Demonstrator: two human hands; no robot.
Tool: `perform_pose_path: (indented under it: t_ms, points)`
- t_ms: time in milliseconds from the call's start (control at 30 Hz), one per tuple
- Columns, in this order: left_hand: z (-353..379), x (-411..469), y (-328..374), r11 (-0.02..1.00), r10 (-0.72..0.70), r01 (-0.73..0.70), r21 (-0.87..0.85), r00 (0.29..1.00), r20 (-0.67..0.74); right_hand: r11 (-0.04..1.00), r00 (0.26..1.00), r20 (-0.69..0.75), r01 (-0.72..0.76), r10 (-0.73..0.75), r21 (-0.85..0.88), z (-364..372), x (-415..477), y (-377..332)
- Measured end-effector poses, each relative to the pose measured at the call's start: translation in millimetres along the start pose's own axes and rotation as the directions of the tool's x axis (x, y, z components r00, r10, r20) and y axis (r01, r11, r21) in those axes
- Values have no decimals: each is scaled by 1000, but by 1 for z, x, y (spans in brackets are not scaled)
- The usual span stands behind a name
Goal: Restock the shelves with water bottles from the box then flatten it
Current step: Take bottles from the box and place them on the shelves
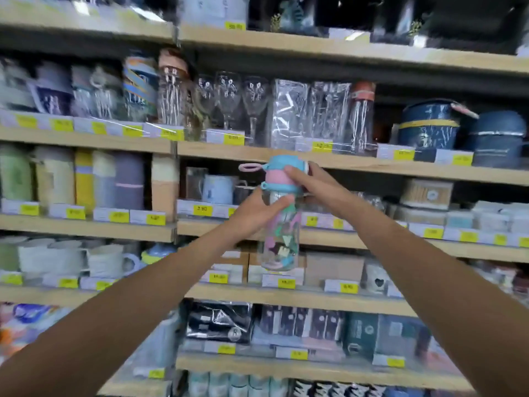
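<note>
A clear water bottle [282,236] with pastel shapes, a pink and blue lid and a pink loop hangs upright in front of the middle shelves. My left hand [254,213] grips its body just under the lid. My right hand [309,179] holds the lid from the right side, fingers curled over the top. The box is out of view.
Wooden shelves [286,156] with yellow price tags fill the view. Wrapped bottles and glasses [229,98] stand on the upper shelf, mugs [217,189] behind the bottle, blue round containers [429,127] at right, boxed goods on the lower shelves.
</note>
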State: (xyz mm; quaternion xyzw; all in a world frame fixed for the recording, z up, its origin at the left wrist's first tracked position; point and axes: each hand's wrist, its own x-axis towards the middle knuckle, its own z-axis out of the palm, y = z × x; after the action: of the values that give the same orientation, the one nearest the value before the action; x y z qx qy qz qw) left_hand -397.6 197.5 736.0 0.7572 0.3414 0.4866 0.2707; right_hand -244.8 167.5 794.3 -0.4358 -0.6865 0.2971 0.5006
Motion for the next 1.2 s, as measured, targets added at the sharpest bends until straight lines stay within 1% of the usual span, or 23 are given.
perform_pose_path:
  t_ms: [67, 133, 167, 233, 333, 400, 533, 567, 667, 767, 833, 867, 900, 933, 1000, 1033, 1067, 1100, 1133, 1200]
  points:
    - [-34, 6, 1, 1000, 8, -9, -3, 997, -77, 1000, 1000, 7, 23, -23, 8, 26, 22, -16]
    - [-71, 14, -1, 999, 19, -26, -34, 981, -193, 998, 998, 25, 53, -53, 17, 58, 49, -31]
    - [-88, 20, 0, 998, 32, -43, -43, 972, -234, 998, 997, 45, 66, -67, 21, 73, 60, -39]
    - [-113, 26, 1, 998, 14, -32, -57, 952, -305, 996, 992, 87, 84, -86, 27, 96, 75, -49]
    - [-155, 41, -4, 995, -7, -27, -92, 935, -354, 990, 990, 38, 134, -136, 43, 132, 103, -62]
    - [-184, 48, -10, 994, 21, -61, -92, 923, -384, 985, 987, 22, 159, -161, 71, 152, 125, -70]
    - [-247, 58, -21, 984, 125, -168, -59, 885, -448, 957, 963, 101, 229, -249, 176, 193, 157, -90]
    - [-262, 61, -21, 982, 149, -187, -35, 869, -472, 954, 956, 120, 246, -268, 169, 202, 166, -93]
    - [-309, 73, -23, 969, 196, -245, -28, 832, -519, 945, 926, 191, 318, -327, 75, 228, 185, -107]
    - [-349, 80, -17, 965, 179, -255, -57, 804, -568, 904, 876, 255, 428, -409, -18, 255, 196, -124]
    - [-374, 83, -14, 958, 196, -280, -59, 793, -576, 854, 850, 219, 509, -479, -106, 277, 205, -136]
    - [-390, 86, -15, 959, 196, -277, -54, 791, -579, 840, 844, 194, 527, -499, -132, 288, 213, -142]
    - [-403, 87, -15, 964, 189, -260, -47, 804, -564, 836, 846, 159, 530, -509, -142, 298, 219, -149]
    - [-415, 89, -16, 968, 184, -246, -49, 828, -529, 844, 854, 125, 519, -505, -134, 304, 224, -154]
    - [-438, 81, -17, 969, 181, -232, -85, 899, -400, 856, 863, 97, 504, -496, -115, 316, 236, -164]
    - [-448, 76, -17, 970, 171, -217, -113, 933, -318, 860, 864, 112, 501, -490, -102, 322, 241, -168]
    - [-458, 73, -20, 971, 165, -203, -127, 951, -263, 864, 863, 139, 498, -485, -76, 327, 243, -172]
    - [-464, 66, -21, 974, 168, -198, -107, 957, -236, 869, 864, 168, 490, -475, -62, 332, 248, -174]
    - [-470, 62, -24, 975, 180, -205, -81, 953, -243, 870, 860, 196, 490, -470, -63, 338, 250, -177]
    - [-473, 59, -28, 976, 206, -220, 4, 911, -358, 854, 860, 182, 502, -476, -139, 347, 253, -179]
